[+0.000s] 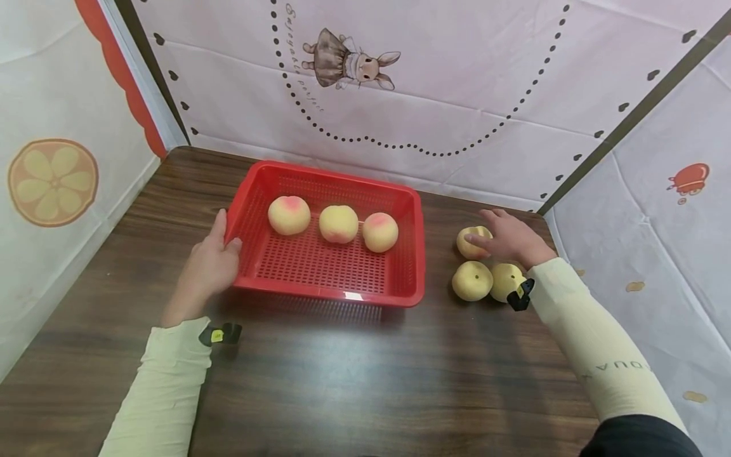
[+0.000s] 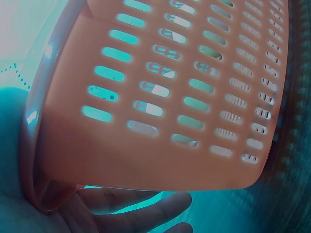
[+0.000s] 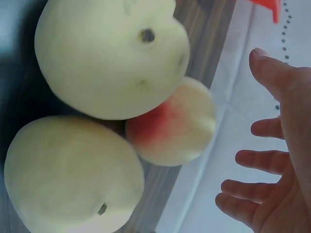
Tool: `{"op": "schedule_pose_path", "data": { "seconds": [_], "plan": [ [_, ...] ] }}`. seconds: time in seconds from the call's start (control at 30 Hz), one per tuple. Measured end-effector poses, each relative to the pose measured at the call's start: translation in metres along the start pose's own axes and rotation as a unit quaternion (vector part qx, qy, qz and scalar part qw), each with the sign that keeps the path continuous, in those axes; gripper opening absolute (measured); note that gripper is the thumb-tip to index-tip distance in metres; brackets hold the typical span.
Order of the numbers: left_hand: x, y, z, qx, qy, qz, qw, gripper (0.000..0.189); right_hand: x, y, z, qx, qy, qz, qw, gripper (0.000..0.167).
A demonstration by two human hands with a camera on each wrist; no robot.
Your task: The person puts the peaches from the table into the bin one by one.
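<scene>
A red plastic basket [image 1: 325,298] with slotted walls stands on the table, holding a peach [image 1: 289,215] at left, another peach [image 1: 338,223] in the middle and a third peach [image 1: 380,232] at right. My left hand [image 1: 210,265] holds the basket's left end, thumb by the rim; in the left wrist view its fingers [image 2: 146,213] reach below the basket wall [image 2: 121,160]. Over the loose peaches to the right, my right hand [image 1: 510,240] hovers with spread fingers, holding nothing. Beneath and beside it lie a blushed peach [image 3: 177,126] and two pale yellow peaches [image 1: 472,280].
The dark wood table [image 1: 331,381] runs up to a printed cloth wall [image 1: 457,76] behind. Cloth panels also stand at the left [image 1: 46,266] and right [image 1: 657,254], the right one close to my right arm.
</scene>
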State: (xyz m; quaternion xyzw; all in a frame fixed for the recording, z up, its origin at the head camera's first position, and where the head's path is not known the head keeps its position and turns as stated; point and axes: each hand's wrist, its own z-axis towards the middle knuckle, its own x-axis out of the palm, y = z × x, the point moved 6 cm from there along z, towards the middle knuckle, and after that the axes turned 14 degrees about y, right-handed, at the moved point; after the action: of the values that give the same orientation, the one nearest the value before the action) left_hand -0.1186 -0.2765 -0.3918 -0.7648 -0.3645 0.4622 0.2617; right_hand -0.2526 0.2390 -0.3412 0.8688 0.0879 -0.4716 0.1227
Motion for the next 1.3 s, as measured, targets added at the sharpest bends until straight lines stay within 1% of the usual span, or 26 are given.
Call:
{"op": "schedule_pose_path", "data": {
  "seconds": [0.27, 0.37, 0.47, 0.67, 0.77, 0.87, 1.0, 1.13, 1.3],
  "plan": [
    [-0.002, 0.001, 0.002, -0.003, 0.005, 0.005, 1.0, 0.076, 0.006, -0.01, 0.013, 0.011, 0.021, 0.02, 0.9995, 0.091],
    [-0.001, 0.001, 0.003, -0.002, 0.004, 0.006, 1.0, 0.076, 0.009, -0.012, 0.02, 0.021, 0.038, 0.032, 0.9985, 0.091],
    [-0.001, 0.001, 0.003, -0.005, 0.004, 0.004, 1.0, 0.076, 0.012, -0.011, 0.027, 0.03, 0.056, 0.032, 0.9974, 0.092],
    [-0.001, 0.001, 0.002, -0.007, 0.004, -0.003, 1.0, 0.075, 0.018, -0.008, 0.037, 0.041, 0.079, 0.035, 0.9954, 0.089],
    [-0.001, 0.002, 0.002, -0.004, 0.002, -0.004, 1.0, 0.075, 0.025, -0.009, 0.041, 0.044, 0.094, 0.046, 0.9936, 0.086],
    [0.001, 0.0, 0.003, 0.001, 0.001, -0.004, 1.0, 0.076, 0.032, -0.013, 0.044, 0.04, 0.1, 0.055, 0.9927, 0.083],
    [0.002, -0.002, 0.002, 0.003, 0.0, 0.0, 1.0, 0.077, 0.037, -0.017, 0.048, 0.03, 0.086, 0.061, 0.994, 0.081],
    [0.003, -0.003, 0.002, 0.003, -0.001, 0.001, 1.0, 0.078, 0.04, -0.018, 0.053, 0.021, 0.056, 0.063, 0.9962, 0.081],
    [0.001, 0.0, 0.001, -0.005, -0.006, -0.002, 1.0, 0.078, 0.042, -0.016, 0.059, 0.01, 0.02, 0.067, 0.9975, 0.08]
  ]
}}
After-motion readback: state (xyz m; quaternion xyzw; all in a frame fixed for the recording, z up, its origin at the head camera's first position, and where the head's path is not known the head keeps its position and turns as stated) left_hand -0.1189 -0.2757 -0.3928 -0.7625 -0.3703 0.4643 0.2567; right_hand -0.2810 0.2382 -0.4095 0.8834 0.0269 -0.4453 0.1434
